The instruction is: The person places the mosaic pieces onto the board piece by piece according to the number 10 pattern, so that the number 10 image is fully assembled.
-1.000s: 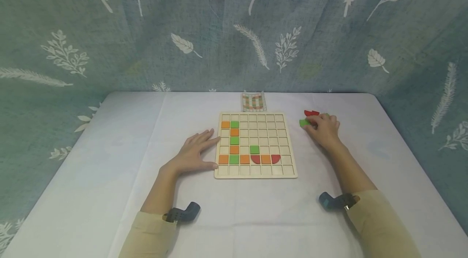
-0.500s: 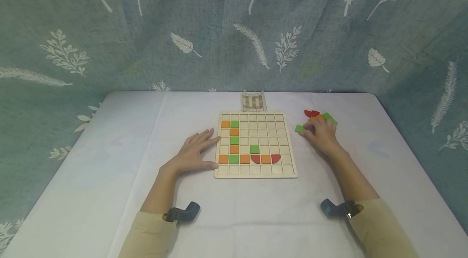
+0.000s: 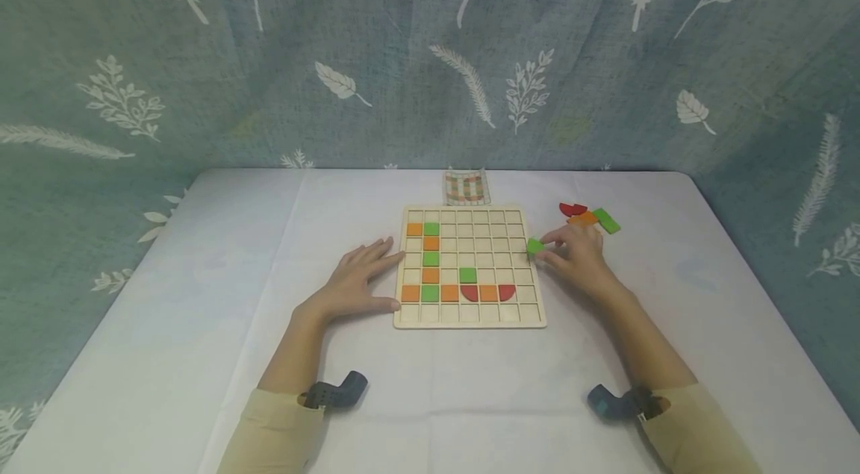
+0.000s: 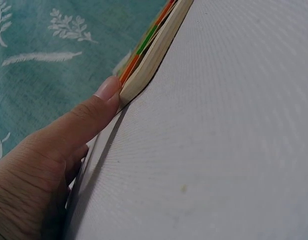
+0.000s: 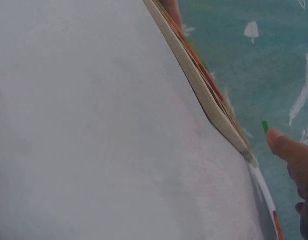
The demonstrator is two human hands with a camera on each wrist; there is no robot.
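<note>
Green tile, pinched by the fingers of the right hand, has been carried from beside the loose pieces to the right edge of the board, which is touched opposite by the spread fingers of the left hand, so it seems fetched but not yet placed.

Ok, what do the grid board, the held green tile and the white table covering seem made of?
The grid board: probably wood, pale and matte, going by its beige tone and faintly streaked edge. The held green tile: perhaps painted wood or plastic; its flat, even colour leaves that open. The white table covering: likely matte cloth, judging by its soft creases.
</note>
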